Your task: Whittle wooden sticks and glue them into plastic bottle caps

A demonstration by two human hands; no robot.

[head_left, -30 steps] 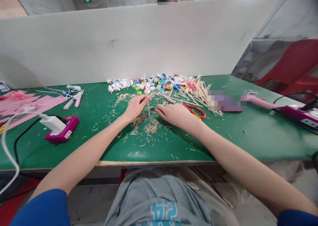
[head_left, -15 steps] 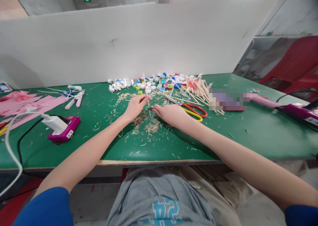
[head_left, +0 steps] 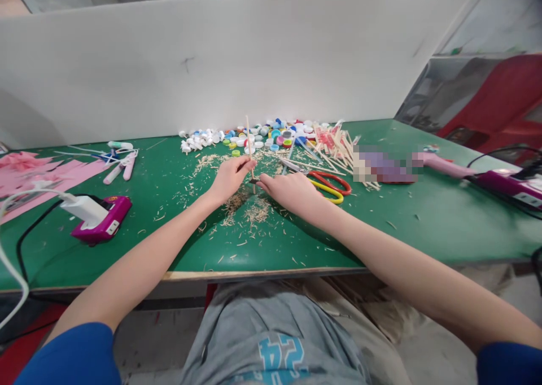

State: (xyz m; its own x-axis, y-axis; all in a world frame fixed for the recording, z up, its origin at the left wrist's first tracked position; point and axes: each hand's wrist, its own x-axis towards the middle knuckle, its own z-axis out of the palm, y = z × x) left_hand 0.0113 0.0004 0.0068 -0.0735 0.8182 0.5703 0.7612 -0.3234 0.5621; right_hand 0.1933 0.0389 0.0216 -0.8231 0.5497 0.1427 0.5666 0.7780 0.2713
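My left hand pinches a thin wooden stick that stands nearly upright, its lower end on the green table. My right hand is closed round a small dark blade-like tool whose tip meets the stick's lower part. Below both hands lies a heap of wood shavings. Red and yellow scissors lie just right of my right hand.
Along the white partition lie coloured bottle caps and a pile of wooden sticks. A pink glue gun and a purple power strip are at right. A magenta strip with a white charger, pink paper and pens are at left.
The view has dipped slightly and both hands sit a little lower in the picture. The tool's tip has shifted slightly left along the stick's lower end.
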